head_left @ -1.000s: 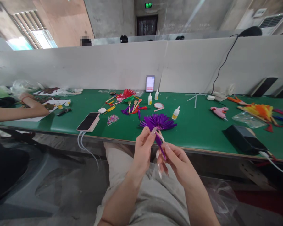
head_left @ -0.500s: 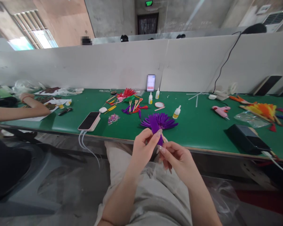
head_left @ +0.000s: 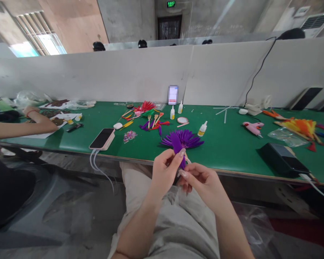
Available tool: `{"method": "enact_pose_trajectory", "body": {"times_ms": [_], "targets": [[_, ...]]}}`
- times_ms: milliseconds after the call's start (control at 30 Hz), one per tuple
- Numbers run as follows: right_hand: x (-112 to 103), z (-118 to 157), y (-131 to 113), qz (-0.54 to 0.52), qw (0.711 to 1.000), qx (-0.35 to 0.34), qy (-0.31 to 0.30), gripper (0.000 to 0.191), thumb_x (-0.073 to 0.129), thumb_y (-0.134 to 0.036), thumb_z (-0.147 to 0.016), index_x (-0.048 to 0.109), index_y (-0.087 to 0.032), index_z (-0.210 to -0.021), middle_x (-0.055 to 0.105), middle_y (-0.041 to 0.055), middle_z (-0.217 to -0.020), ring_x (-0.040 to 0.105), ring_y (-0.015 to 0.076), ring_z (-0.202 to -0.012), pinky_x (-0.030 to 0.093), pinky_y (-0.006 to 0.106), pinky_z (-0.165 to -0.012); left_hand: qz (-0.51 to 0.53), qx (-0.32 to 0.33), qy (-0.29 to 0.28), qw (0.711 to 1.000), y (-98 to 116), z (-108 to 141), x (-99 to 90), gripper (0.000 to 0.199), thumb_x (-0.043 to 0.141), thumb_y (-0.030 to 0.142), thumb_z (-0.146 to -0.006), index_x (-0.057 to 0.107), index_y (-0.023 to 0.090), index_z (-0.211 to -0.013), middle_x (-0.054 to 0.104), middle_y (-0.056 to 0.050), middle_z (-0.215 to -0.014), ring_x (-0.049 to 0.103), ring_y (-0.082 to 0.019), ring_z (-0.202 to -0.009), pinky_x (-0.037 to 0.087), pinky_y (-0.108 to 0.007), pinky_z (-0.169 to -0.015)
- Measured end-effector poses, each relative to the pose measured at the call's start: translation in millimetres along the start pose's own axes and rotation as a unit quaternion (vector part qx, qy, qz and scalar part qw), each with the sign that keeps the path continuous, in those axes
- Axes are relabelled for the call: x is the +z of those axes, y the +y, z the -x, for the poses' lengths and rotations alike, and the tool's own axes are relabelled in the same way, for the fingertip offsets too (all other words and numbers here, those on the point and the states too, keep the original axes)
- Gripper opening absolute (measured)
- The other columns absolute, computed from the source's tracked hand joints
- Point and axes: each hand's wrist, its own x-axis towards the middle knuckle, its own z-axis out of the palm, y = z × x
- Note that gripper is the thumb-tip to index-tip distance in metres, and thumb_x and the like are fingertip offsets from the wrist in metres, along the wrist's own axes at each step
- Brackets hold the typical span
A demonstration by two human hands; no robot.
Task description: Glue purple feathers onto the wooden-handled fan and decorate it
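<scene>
A purple feather (head_left: 175, 140) is pinched between the thumb and fingers of my left hand (head_left: 166, 167). Close below it, the fingers of my right hand (head_left: 198, 177) are pressed together at the feather's lower end. A fan of purple feathers (head_left: 188, 138) lies just beyond my hands on the green table (head_left: 221, 154). A glue bottle (head_left: 202, 128) stands tilted to the right of the fan. Farther back are a round white lid (head_left: 182, 120) and two more small bottles (head_left: 172, 112).
Red feathers (head_left: 146, 107), small brushes and a heap of colourful bits (head_left: 130, 136) lie left of centre. A phone (head_left: 102, 139) with cables is at the left edge. To the right are a pink glue gun (head_left: 253, 127) and a black box (head_left: 283, 160). A person's arm (head_left: 21, 129) rests far left.
My right hand's fingertips have shifted slightly left and down along the feather's lower end. The left hand and the feather have hardly moved.
</scene>
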Motion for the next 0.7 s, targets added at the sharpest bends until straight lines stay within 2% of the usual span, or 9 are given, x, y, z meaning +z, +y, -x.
{"method": "enact_pose_trajectory", "body": {"times_ms": [100, 233, 367, 533, 700], "targets": [[1.6, -2.0, 0.9, 0.007, 1.000, -0.005, 0.006, 0.027, 0.066, -0.041, -0.071, 0.054, -0.017, -0.069, 0.061, -0.0009, -0.053, 0.056, 0.0102, -0.044, 0.044, 0.021, -0.043, 0.007, -0.003, -0.009, 1.000, -0.6, 0.5, 0.6, 0.034, 0.053, 0.046, -0.077, 0.059, 0.015, -0.067, 0.049, 0.001, -0.056, 0.041, -0.009, -0.051, 0.030, -0.023, -0.049], [0.4, -1.4, 0.2, 0.009, 1.000, 0.000, 0.003, 0.025, 0.068, -0.038, -0.070, 0.056, -0.017, -0.075, 0.064, 0.0004, -0.060, 0.060, 0.0112, -0.050, 0.047, 0.021, -0.048, 0.004, -0.001, -0.002, 1.000, -0.1, -0.1, 0.6, 0.035, 0.053, 0.046, -0.077, 0.057, 0.014, -0.063, 0.047, 0.002, -0.055, 0.040, -0.008, -0.051, 0.030, -0.023, -0.048], [-3.2, 0.8, 0.5, -0.003, 1.000, 0.005, -0.012, 0.022, 0.070, -0.034, -0.068, 0.059, -0.018, -0.078, 0.066, 0.0010, -0.066, 0.063, 0.0125, -0.059, 0.052, 0.023, -0.056, -0.002, 0.001, 0.004, 1.000, 1.0, -1.3, 0.5, 0.035, 0.053, 0.046, -0.077, 0.058, 0.014, -0.063, 0.048, 0.001, -0.055, 0.039, -0.008, -0.051, 0.029, -0.022, -0.048], [-5.4, 2.2, 0.5, 0.028, 1.000, 0.002, -0.011, 0.029, 0.075, -0.027, -0.061, 0.062, -0.018, -0.085, 0.069, 0.0035, -0.077, 0.065, 0.0163, -0.074, 0.053, 0.027, -0.068, 0.010, 0.001, 0.016, 1.000, -0.5, -2.6, -0.4, 0.034, 0.055, 0.046, -0.076, 0.060, 0.014, -0.065, 0.052, -0.001, -0.058, 0.042, -0.009, -0.054, 0.031, -0.022, -0.051], [-2.2, 1.9, -2.7, 0.039, 0.999, 0.005, 0.007, 0.024, 0.073, -0.029, -0.062, 0.061, -0.018, -0.079, 0.067, 0.0013, -0.067, 0.064, 0.0147, -0.062, 0.053, 0.026, -0.059, 0.004, 0.006, 0.005, 1.000, -0.9, -3.1, -0.7, 0.035, 0.053, 0.045, -0.078, 0.059, 0.014, -0.064, 0.048, 0.001, -0.056, 0.040, -0.009, -0.054, 0.030, -0.022, -0.050]]}}
